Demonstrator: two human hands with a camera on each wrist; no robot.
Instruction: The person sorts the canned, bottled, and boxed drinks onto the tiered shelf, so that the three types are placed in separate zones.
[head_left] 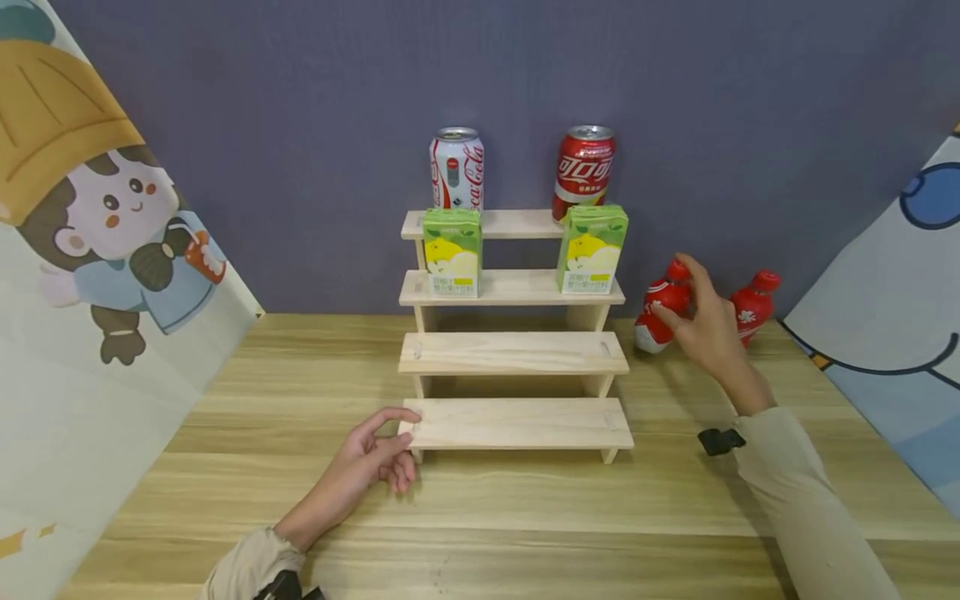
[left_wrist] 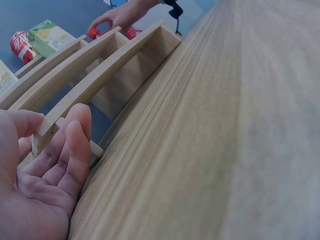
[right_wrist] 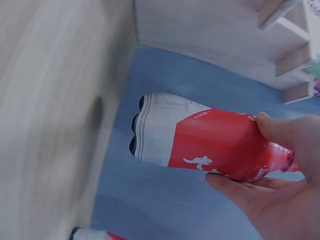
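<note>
My right hand (head_left: 708,329) grips a small red and white plastic bottle (head_left: 660,308) round its upper part. The bottle tilts, and in the right wrist view its base hangs off the tabletop. Beside it a second red bottle (head_left: 752,307) stands partly hidden behind my hand. At the front left corner of a stepped wooden shelf (head_left: 517,423), my left hand (head_left: 371,454) pinches the lowest board between thumb and index finger. In the left wrist view the other fingers of that hand curl loosely under the board.
On the top step stand a white Coca-Cola can (head_left: 457,171) and a red cola can (head_left: 585,171). One step lower are two green and yellow juice cartons, the left carton (head_left: 452,254) and the right carton (head_left: 594,250). A dark wall (head_left: 337,167) rises behind the wooden tabletop (head_left: 300,367).
</note>
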